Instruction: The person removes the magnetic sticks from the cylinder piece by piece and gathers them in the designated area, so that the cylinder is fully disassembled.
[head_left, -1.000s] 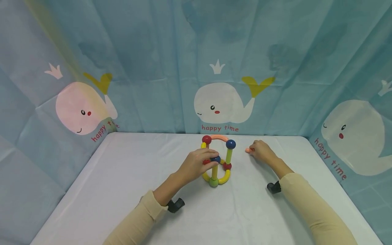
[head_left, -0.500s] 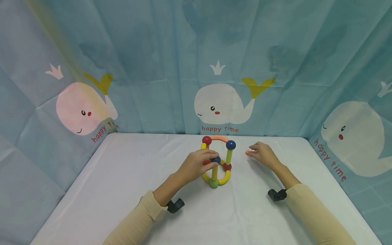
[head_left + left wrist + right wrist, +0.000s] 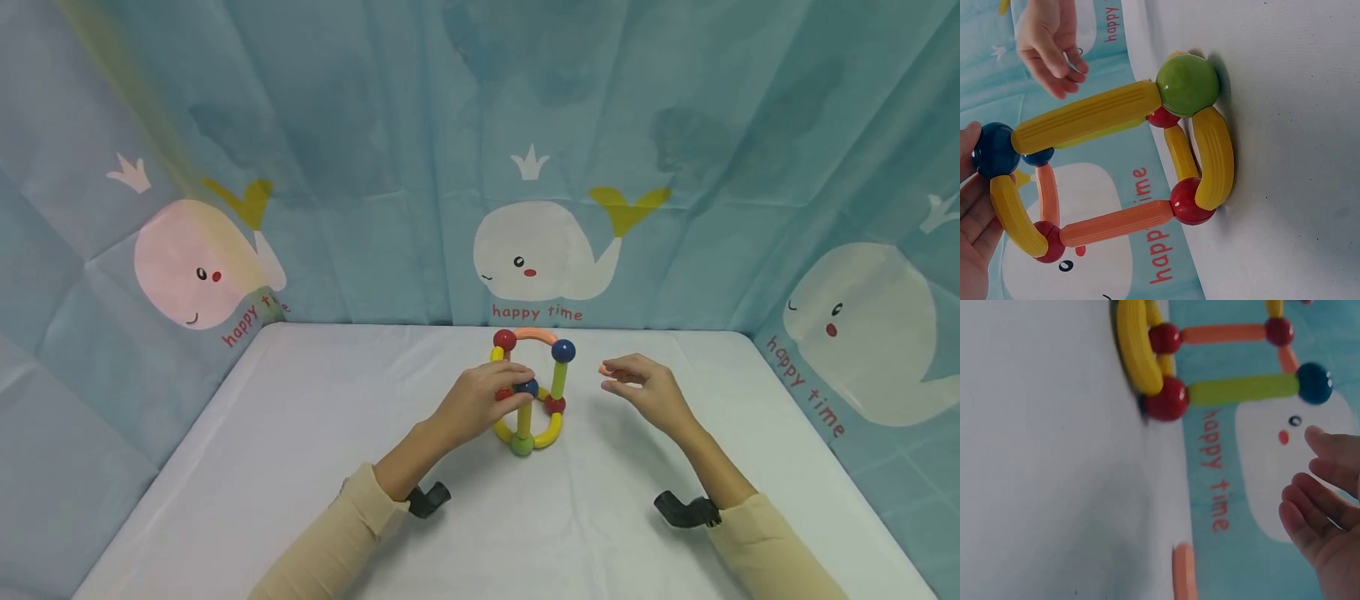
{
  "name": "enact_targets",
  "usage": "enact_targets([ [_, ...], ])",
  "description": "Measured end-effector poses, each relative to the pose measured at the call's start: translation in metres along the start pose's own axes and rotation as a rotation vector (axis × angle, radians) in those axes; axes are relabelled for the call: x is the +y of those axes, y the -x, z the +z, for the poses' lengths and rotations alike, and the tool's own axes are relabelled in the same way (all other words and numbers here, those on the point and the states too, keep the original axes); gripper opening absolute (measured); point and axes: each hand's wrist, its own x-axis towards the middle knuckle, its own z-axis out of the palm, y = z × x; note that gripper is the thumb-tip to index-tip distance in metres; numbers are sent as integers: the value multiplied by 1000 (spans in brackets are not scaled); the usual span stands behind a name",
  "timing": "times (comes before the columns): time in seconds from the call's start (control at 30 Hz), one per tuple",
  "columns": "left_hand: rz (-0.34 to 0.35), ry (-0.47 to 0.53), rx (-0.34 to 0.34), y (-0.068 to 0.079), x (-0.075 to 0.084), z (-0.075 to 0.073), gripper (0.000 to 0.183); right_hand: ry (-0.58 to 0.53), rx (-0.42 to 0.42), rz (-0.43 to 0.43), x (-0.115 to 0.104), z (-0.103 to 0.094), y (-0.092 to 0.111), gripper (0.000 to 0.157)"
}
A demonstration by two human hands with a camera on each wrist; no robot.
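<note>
A frame of magnetic balls and sticks (image 3: 1110, 224) stands upright on the white table, left of my right hand. Its base is a ring of yellow curved sticks (image 3: 1215, 156) with a green ball (image 3: 1188, 85) and red balls. Straight sticks rise to the top balls. My left hand (image 3: 478, 407) pinches the near blue ball (image 3: 996, 150) at the top of the yellow upright. To the right of the frame, my right hand (image 3: 651, 393) is raised with parted fingers and nothing between them. Behind it an orange stick (image 3: 1184, 572) lies on the table, partly hidden in the head view.
The white table (image 3: 300, 467) ends at a blue curtain (image 3: 360, 167) printed with whales, which hangs along the back and sides. A black wrist camera mount (image 3: 686, 510) sits below the right wrist, and another mount (image 3: 430, 500) below the left.
My right hand has let go of the orange stick and drawn back toward me, its fingers spreading apart. The left hand keeps its hold on the blue ball and the frame stands as before.
</note>
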Motion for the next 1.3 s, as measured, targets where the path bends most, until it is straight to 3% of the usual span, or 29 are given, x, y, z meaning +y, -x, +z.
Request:
enact_targets([
  [0.2, -4, -6, -3, -1, 0, -1, 37, -96, 16, -67, -22, 7, 9, 30],
  [0.57, 9, -19, 0, 2, -2, 2, 36, -240, -79, -150, -46, 34, 10, 31],
  [0.73, 33, -43, 8, 1, -2, 2, 37, -320, -96, -141, -51, 46, 8, 30],
  [0.93, 27, -50, 39, 4, -3, -1, 41, -341, -107, -156, -59, 58, 6, 38],
  [1.13, -56, -18, 145, 9, -14, -8, 38, -385, -118, -157, -67, 63, 3, 40],
  [1.3, -269, 84, 242, 12, -27, -10, 35, -398, -127, -142, -70, 68, 2, 41],
])
